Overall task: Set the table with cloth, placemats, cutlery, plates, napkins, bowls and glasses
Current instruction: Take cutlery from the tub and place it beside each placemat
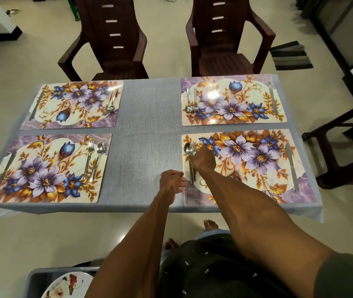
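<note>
A grey-blue cloth (147, 125) covers the table, with four floral placemats on it. My right hand (203, 161) reaches over the near right placemat (257, 166), its fingertips down on the handles of the spoon (188, 149) and fork (193, 145) at the mat's left edge; the grip itself is hidden behind the hand. My left hand (171, 182) hovers beside that mat's edge near the handle ends, fingers loosely curled and holding nothing. A knife (291, 166) lies on the mat's right side. The other mats (48, 168) (72, 104) (233, 102) each carry a fork, spoon and knife.
Two dark plastic chairs (111, 39) (225, 39) stand at the far side and another chair (347, 147) at the right. A grey bin (40, 276) holding a patterned plate (63, 284) sits on the floor at bottom left, near my feet.
</note>
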